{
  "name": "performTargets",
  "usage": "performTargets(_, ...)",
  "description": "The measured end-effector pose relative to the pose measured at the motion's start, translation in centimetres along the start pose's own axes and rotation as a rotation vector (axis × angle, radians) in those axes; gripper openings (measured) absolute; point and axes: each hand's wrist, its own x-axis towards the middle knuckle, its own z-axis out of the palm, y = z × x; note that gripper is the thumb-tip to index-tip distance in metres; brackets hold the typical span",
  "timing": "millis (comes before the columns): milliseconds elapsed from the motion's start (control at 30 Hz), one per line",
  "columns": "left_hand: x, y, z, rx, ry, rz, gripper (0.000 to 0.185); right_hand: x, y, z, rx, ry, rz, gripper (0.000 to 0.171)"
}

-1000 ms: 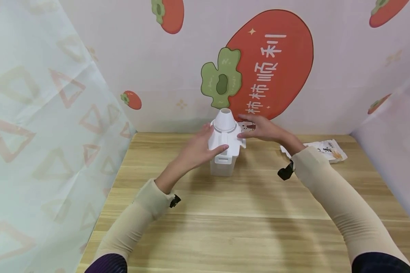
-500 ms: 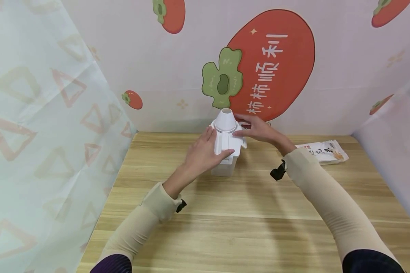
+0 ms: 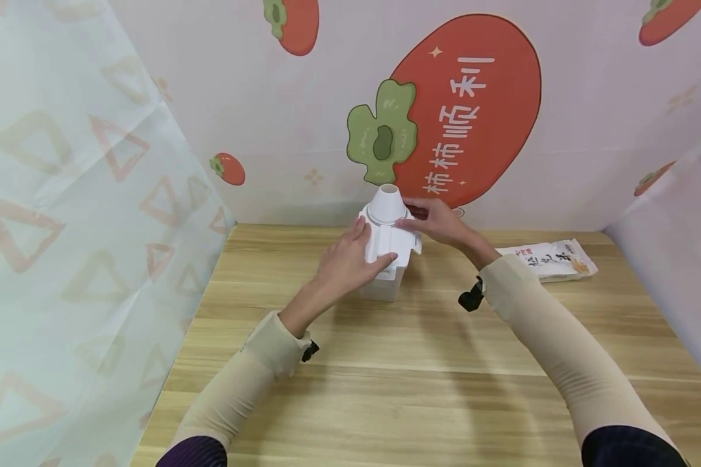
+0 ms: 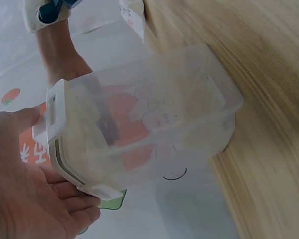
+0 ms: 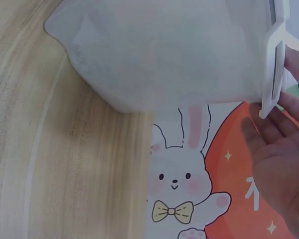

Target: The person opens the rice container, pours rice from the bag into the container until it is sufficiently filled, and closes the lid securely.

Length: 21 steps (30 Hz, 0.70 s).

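Observation:
A translucent plastic storage container stands on the table by the back wall, under a white lid. A white cone-shaped spout rises from the lid's far end. My left hand holds the lid's near left corner. In the left wrist view, its thumb rests at one white latch while the fingers lie along the adjoining edge. My right hand grips the lid's far right side, thumb on top beside the spout. In the right wrist view, its fingers reach behind a flap-like latch.
Right of the container, a white printed packet lies flat, partly covered by the right sleeve. The wood-grain table is bounded by a persimmon-patterned back wall and side walls.
My left hand has shifted slightly right, its thumb farther over the lid's front. My right hand has moved left toward the spout. The container has stayed in place, and more of the packet shows.

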Motion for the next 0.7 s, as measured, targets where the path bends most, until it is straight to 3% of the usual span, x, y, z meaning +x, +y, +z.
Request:
performTargets(333,0.7,-2.2,-0.3,-0.085,-0.031,0.112,0.089,-0.8,-0.4,0.7,-0.072,0.125,0.039,0.064)
performTargets(700,1.7,-4.0,-1.4,-0.169,-0.154,0.199,0.09,-1.7,-0.9,1.5,-0.124,0.24,0.022,0.06)
